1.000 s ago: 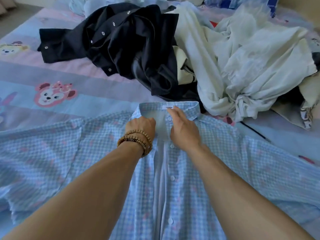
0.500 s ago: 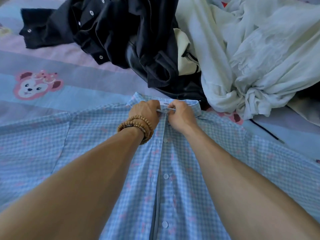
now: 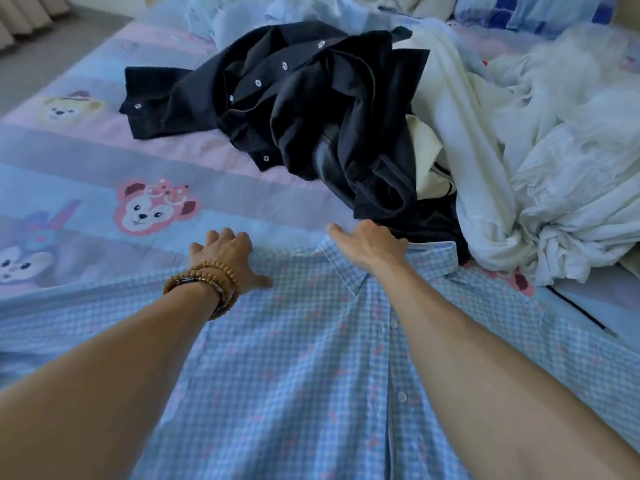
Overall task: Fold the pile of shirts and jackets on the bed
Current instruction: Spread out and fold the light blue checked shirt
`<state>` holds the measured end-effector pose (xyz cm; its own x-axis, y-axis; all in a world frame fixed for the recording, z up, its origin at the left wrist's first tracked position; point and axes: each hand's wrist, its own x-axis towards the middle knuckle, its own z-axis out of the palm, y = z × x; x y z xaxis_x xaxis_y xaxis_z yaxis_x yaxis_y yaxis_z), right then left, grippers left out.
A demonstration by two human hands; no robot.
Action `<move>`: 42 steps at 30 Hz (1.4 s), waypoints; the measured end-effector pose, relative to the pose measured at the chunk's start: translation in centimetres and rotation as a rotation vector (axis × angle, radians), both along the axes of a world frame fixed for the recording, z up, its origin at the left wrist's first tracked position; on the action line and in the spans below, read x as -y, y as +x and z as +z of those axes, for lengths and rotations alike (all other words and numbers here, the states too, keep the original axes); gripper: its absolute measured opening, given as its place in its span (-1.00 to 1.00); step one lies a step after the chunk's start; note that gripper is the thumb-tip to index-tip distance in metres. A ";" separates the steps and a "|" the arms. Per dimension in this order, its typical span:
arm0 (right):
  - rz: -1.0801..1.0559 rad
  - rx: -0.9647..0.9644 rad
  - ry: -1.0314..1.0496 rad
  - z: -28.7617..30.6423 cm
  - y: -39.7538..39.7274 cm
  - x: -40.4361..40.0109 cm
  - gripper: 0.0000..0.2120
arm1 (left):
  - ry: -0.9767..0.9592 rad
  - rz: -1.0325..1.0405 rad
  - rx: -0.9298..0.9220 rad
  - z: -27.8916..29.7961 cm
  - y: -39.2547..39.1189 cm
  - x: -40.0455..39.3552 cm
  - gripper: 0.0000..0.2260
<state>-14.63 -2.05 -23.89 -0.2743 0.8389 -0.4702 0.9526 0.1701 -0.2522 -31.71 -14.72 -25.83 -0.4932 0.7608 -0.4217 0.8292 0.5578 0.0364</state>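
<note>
A light blue checked shirt lies spread out, front up and buttoned, on the bed in front of me. My left hand, with bead bracelets at the wrist, rests with spread fingers on the shirt's left shoulder edge. My right hand lies on the collar, thumb stretched out to the left; its fingertips are hidden past the collar's far edge. Behind the shirt sits the pile: a crumpled black snap-button jacket and rumpled white shirts.
The bedsheet is pastel striped with cartoon animal faces. A cream garment pokes out between the black and white clothes. More pale clothes and a blue checked pillow lie at the far end. Floor and curtain show at top left.
Both hands left the top button at the collar. My left hand slid out to the left shoulder and my right hand moved onto the collar. The view tilted up.
</note>
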 end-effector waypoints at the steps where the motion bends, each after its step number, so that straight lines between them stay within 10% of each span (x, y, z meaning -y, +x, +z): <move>1: -0.004 0.004 -0.043 -0.4 -0.6 -0.4 -0.36 | -0.045 -0.026 0.012 -0.1 -0.9 0.3 -0.28; 4: -0.041 -0.102 -0.085 -1.0 -2.1 -1.3 -0.66 | -0.177 -0.067 0.088 0.2 -2.9 0.9 -0.28; 11: -0.112 -0.212 -0.036 -1.8 -2.8 -1.9 -0.53 | 0.029 0.146 0.441 -1.6 -6.4 2.7 -0.39; 18: -0.193 -0.173 0.147 -3.4 -3.3 -1.9 -0.60 | 0.187 0.047 0.169 -2.5 -7.5 2.5 -0.51; 24: 0.163 -0.198 0.117 0.4 0.5 -0.3 -0.70 | 0.241 -0.223 -0.135 -0.8 -3.9 0.9 -0.58; 30: 0.303 0.068 0.116 0.5 8.0 0.1 -0.64 | 0.352 -0.439 0.220 1.1 5.8 -3.6 -0.61; 34: 0.270 -0.081 0.160 -1.1 9.6 -0.5 -0.93 | 0.235 -0.397 0.231 0.4 10.5 -6.6 -0.52; 42: 0.106 -0.271 0.172 -3.3 9.5 -2.5 -0.75 | 0.405 -0.167 0.301 -1.9 11.0 -8.2 -0.92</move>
<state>-5.15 0.41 -27.20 -0.4600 0.8596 -0.2224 0.8296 0.3267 -0.4528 -20.69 -6.55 -27.76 -0.2544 0.9499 -0.1818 0.8252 0.3112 0.4714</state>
